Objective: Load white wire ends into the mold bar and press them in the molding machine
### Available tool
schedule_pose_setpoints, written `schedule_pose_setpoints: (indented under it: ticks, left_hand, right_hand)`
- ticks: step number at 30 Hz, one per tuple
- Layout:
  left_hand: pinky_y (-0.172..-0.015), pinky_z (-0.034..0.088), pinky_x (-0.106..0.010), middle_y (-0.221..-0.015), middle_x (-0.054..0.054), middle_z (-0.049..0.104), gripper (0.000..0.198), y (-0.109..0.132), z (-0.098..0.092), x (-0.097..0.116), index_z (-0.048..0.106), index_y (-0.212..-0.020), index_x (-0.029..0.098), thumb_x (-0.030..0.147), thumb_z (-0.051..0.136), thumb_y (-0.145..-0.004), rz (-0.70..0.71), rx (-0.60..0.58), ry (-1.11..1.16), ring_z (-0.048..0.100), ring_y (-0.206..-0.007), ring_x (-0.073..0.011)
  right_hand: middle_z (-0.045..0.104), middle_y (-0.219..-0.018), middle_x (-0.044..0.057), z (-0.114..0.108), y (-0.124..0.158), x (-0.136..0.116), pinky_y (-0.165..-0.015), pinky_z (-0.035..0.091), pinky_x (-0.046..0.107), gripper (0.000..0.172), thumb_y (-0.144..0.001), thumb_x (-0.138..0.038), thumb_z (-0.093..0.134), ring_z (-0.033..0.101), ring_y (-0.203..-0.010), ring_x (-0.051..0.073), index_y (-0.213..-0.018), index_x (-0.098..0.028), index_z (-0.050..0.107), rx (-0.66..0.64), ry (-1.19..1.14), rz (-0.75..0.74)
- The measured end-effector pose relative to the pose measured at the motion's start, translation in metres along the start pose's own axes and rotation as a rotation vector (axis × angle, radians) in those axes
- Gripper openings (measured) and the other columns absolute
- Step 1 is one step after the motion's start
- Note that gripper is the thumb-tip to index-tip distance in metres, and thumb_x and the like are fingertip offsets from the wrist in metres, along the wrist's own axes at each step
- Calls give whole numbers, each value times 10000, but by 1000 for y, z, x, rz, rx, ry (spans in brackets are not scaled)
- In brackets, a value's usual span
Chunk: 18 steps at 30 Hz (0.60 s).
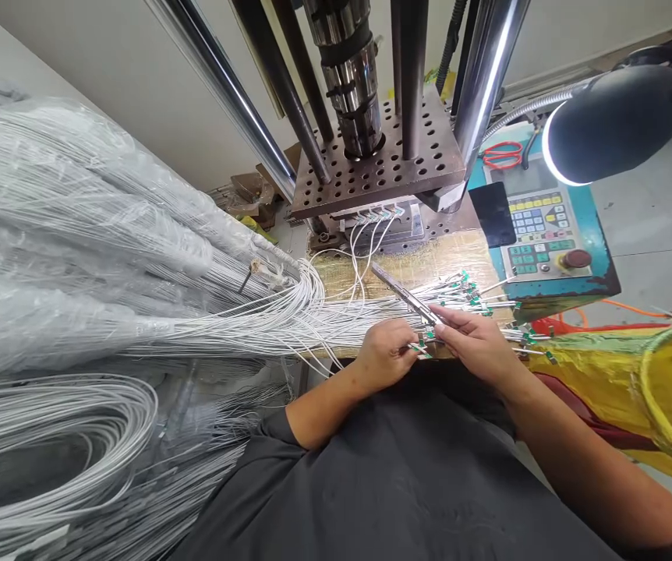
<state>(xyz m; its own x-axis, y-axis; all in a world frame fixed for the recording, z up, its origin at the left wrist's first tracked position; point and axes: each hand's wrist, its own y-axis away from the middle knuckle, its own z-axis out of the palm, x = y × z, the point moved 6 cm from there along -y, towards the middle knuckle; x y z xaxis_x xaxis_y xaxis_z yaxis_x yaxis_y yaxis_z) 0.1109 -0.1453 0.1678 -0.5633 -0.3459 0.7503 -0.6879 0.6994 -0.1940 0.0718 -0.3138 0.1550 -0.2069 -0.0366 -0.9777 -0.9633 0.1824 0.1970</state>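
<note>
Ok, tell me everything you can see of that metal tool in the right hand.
The metal tool is long, slim and grey, slightly shiny, seemingly two narrow bars lying close together; tweezers or cutters, I cannot tell. Its near end is pinched in the right hand. It slants up and left over the white wires, tip free above the yellowish bench top. The left hand, pinching some of those wires, does not touch it.

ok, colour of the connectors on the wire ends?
Green connectors on white wires, seen best in the head view.
</note>
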Motion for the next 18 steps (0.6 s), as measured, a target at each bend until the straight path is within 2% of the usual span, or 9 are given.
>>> schedule_pose_setpoints:
  ticks: [4, 8, 14, 18]
  left_hand:
    - [-811, 477, -362, -850, -90, 654, 165, -1, 1, 0, 666, -835, 214, 317, 571, -923, 17, -13, -110, 583, -818, -215]
    - [-763, 475, -355, -843, -90, 665, 136, 0, -1, 5, 670, -852, 206, 261, 566, -920, 101, 24, -181, 586, -790, -208]
    - [-673, 466, -326, -796, -63, 660, 107, 2, -4, 12, 648, -852, 197, 166, 550, -880, 281, 160, -248, 574, -727, -186]
    - [-660, 456, -314, -781, -51, 646, 81, 3, -6, 15, 640, -856, 191, 147, 572, -863, 322, 200, -273, 558, -719, -181]
  right_hand:
    - [728, -808, 36, -1, -1, 3, -640, 549, 316, 555, -795, -426, 737, 653, -747, 186, -1275, -147, 719, 14, -1, -16]
    - [765, -917, 65, -1, -2, 7, -731, 586, 358, 559, -806, -425, 731, 693, -839, 217, -1296, -156, 708, 15, 9, -18]
    - [778, -1057, 88, -1, -2, 11, -860, 600, 421, 554, -829, -430, 705, 716, -980, 267, -1311, -158, 697, 10, 59, -11]
    - [771, -1127, 84, -1, -1, 8, -967, 577, 472, 533, -817, -421, 706, 716, -1048, 293, -1285, -167, 714, 24, 93, -28]
